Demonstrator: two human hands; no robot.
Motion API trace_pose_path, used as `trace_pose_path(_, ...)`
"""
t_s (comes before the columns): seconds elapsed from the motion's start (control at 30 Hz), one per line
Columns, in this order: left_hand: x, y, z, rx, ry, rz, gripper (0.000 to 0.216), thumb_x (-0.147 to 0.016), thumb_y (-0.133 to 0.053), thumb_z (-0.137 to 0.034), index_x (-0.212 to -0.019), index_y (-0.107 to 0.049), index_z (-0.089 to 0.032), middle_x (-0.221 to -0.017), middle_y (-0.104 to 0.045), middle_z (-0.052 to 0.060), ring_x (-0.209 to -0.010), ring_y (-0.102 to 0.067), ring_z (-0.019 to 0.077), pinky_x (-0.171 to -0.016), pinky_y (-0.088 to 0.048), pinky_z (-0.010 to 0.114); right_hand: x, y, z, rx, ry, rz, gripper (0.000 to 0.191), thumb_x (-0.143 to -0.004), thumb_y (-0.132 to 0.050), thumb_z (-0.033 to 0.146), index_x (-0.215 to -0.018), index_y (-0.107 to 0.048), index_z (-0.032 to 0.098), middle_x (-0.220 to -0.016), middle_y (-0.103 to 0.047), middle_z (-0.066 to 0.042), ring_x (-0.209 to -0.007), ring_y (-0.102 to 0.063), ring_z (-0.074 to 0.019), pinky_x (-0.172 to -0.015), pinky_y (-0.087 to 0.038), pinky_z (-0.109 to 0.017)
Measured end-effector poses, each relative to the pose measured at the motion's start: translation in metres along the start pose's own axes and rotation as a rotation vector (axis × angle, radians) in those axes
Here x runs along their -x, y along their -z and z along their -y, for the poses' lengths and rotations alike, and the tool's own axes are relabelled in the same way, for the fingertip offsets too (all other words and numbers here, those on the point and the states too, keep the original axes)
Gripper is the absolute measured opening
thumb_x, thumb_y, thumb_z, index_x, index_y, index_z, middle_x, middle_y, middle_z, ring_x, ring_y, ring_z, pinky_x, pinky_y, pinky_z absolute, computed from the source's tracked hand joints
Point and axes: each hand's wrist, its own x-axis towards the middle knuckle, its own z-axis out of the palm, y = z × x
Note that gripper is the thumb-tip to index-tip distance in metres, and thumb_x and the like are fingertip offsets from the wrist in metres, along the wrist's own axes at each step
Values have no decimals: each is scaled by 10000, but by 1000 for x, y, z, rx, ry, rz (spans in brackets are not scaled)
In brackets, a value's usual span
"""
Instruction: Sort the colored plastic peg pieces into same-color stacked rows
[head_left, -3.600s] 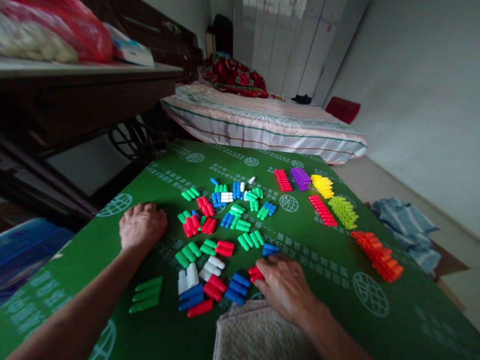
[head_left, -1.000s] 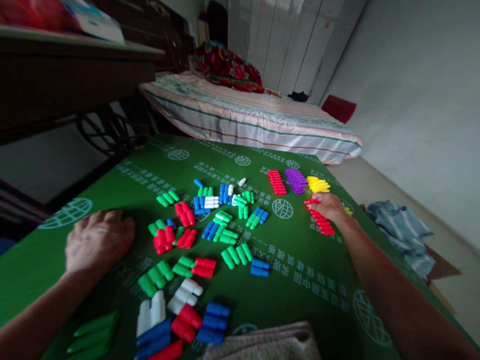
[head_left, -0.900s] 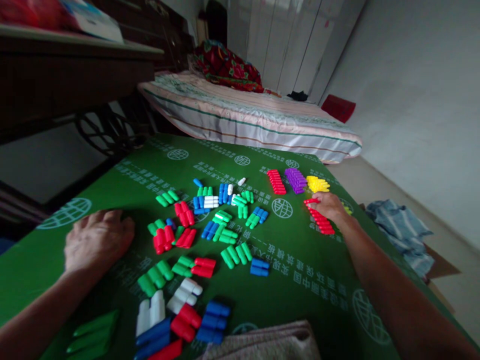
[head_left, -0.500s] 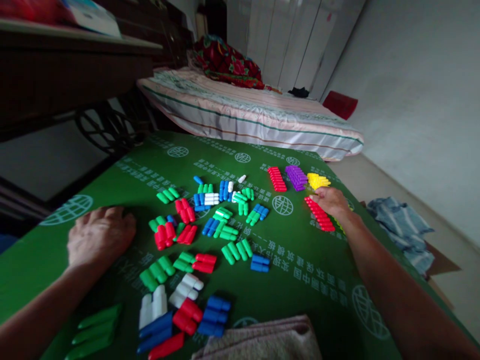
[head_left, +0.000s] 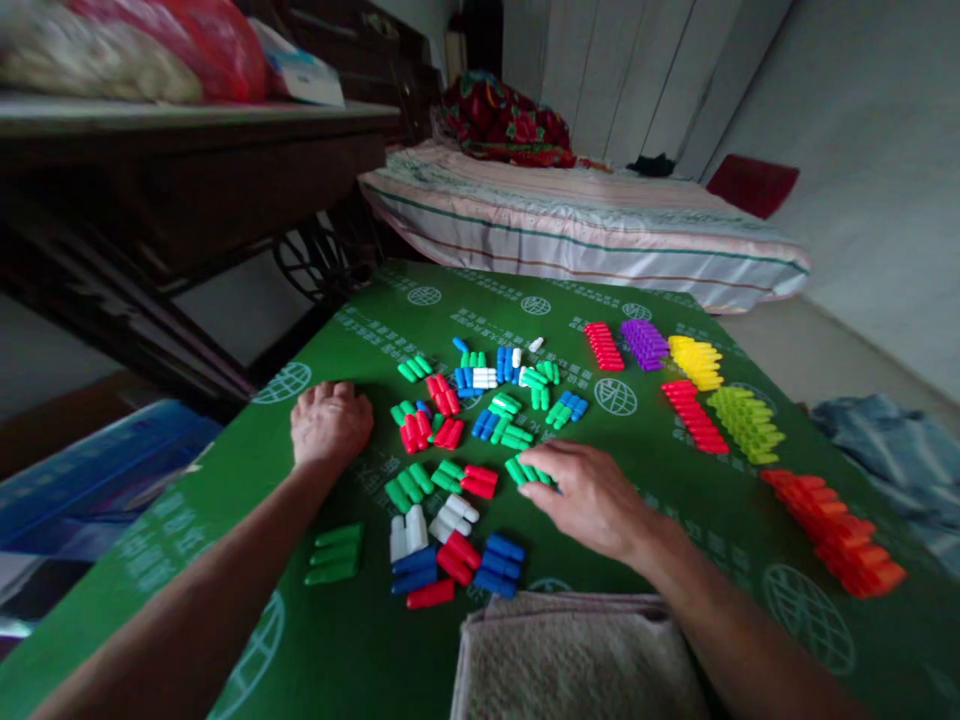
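My left hand (head_left: pixel 330 425) rests palm down on the green table, fingers slightly bent, holding nothing. My right hand (head_left: pixel 585 490) reaches over the middle, thumb and fingers around a row of green bullet-shaped toy pieces (head_left: pixel 517 470); its fingers partly hide the row. Blue pieces under that hand are mostly covered. To its left lie joined red pieces (head_left: pixel 480 482) and green pieces (head_left: pixel 409 486). Nearer me are white pieces (head_left: pixel 407 533), blue pieces (head_left: pixel 501 566) and red pieces (head_left: pixel 457 558). A dark green row (head_left: pixel 334 553) lies below my left hand.
Sorted rows stand at right: red (head_left: pixel 604 346), purple (head_left: pixel 643 344), yellow (head_left: pixel 696 361), a second red row (head_left: pixel 694 418), lime (head_left: pixel 745 424) and orange (head_left: pixel 834 532). A folded towel (head_left: pixel 577 660) lies at the near edge. A bed (head_left: pixel 585 220) stands beyond the table (head_left: pixel 420 650).
My right hand has left the rows at the right and come to the green pieces in the middle. The view has swung left. My left hand stays on the table.
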Motion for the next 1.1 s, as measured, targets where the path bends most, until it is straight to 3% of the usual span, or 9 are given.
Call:
trace_pose_path(0.13, 1, -2, 1, 1, -6, -9, 473, -883, -281, -345, -1145, -569, -78, -1220, -557, 224, -1152, -467, 334, -932, -393, 456, -14, -23, 33, 119, 126, 61, 169, -882, -489, 150, -958, -636, 183, -925, -658, -60, -913, -583, -189, -755, -468, -301)
trace_pose_path(0.37, -1, 6, 3, 18, -6, 29, 532, -877, -230, -376, -1141, -567, -60, -1224, -544, 231, -1168, -459, 358, -956, -388, 457, -24, -35, 38, 256, 206, 57, 236, -858, -433, 65, -925, -630, 174, -867, -640, -64, -880, -557, -199, -752, -466, -314)
trace_pose_path(0.5, -6, 7, 4, 26, -5, 63, 567, -864, -217, -396, -1160, -557, -53, -1265, -517, 243, -1188, -441, 381, -969, -381, 474, -2, -16, 16, 153, 187, -50, 246, -893, -450, 103, -1039, -629, 190, -962, -661, -46, -939, -558, -170, -803, -461, -278)
trace_pose_path(0.63, -10, 5, 5, 15, -8, 83, 617, -857, -177, -423, -1189, -542, -52, -1291, -499, 237, -1203, -423, 392, -982, -373, 478, 35, 9, -33, 205, 35, -147, 282, -903, -470, 123, -1116, -634, 210, -1033, -683, -62, -967, -577, -166, -847, -461, -282)
trace_pose_path(0.83, -11, 9, 3, -6, 15, 130, 686, -849, -118, -476, -1232, -513, -65, -1351, -452, 227, -1244, -389, 394, -1005, -361, 480, 79, 22, -99, 371, -63, -26, 369, -857, -458, 46, -1096, -668, 233, -1080, -690, -55, -983, -603, -163, -883, -463, -280)
trace_pose_path(0.97, -10, 13, 1, -22, 27, 152, 683, -846, -101, -469, -1217, -522, -79, -1365, -443, 212, -1243, -392, 387, -1004, -366, 471, 90, 14, -107, 381, -129, 2, 416, -852, -419, 24, -1098, -671, 244, -1186, -650, -49, -1039, -599, -156, -907, -457, -272)
trace_pose_path(1.1, -11, 13, 1, -30, 24, 154, 686, -843, -98, -471, -1226, -515, -83, -1353, -453, 213, -1236, -396, 392, -1000, -369, 475, 90, 5, -92, 365, -371, -101, 271, -904, -469, 192, -1063, -677, 264, -1194, -625, -52, -1031, -609, -167, -864, -467, -264)
